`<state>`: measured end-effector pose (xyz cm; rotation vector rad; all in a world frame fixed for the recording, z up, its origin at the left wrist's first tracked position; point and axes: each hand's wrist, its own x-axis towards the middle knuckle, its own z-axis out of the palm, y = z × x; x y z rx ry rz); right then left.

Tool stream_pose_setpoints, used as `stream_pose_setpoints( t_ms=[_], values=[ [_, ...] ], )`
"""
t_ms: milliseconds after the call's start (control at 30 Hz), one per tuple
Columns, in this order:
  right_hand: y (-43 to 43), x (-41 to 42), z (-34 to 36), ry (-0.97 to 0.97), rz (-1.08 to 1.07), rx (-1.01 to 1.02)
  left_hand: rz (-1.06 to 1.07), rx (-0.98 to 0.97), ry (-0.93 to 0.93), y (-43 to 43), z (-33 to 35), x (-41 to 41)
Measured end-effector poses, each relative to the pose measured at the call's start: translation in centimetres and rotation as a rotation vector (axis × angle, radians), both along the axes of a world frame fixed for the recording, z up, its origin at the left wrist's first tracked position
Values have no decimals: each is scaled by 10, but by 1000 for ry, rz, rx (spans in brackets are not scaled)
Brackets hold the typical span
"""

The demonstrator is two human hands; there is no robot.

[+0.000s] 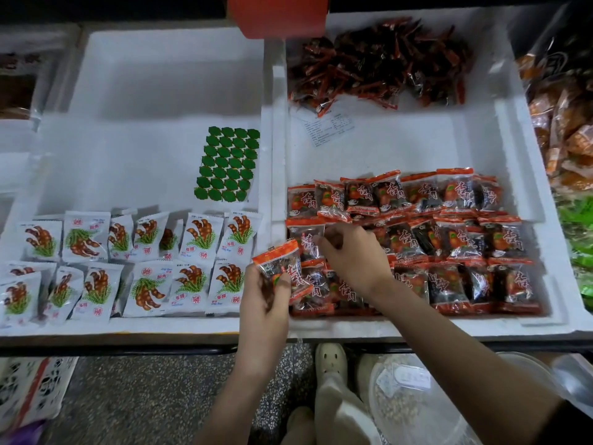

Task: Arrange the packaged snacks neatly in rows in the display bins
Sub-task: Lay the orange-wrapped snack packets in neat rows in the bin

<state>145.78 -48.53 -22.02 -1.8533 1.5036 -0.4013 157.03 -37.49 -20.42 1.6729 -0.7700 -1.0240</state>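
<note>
Two white foam bins sit side by side. The right bin (519,162) holds rows of red-and-clear snack packets (455,226) along its near half and a loose heap of the same kind (378,62) at the back. My left hand (266,297) grips one red packet (282,268) above the wall between the bins. My right hand (349,255) reaches into the near left corner of the right bin and pinches the edge of a packet in the row (305,239). The left bin (160,91) has two rows of white tamarind packets (134,264) along its front.
A green sticker sheet (227,163) lies in the left bin, a paper label (327,126) in the right one. Bags of orange snacks (564,123) fill the far right. A red sign (276,14) hangs above. Below the counter are a patterned basket (29,390), clear tubs (414,399) and my shoes.
</note>
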Motion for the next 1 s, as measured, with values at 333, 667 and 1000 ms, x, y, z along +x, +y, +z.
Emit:
stream_pose_setpoints(
  t_ms=[333, 667, 1000],
  values=[
    [-12, 4, 3, -65, -63, -45, -31, 8, -14, -9, 2, 2],
    [40, -42, 18, -414, 68, 305, -381, 78, -69, -10, 2, -15],
    [28, -72, 1, -396, -166, 321, -524, 8, -634, -9, -10, -23]
  ],
)
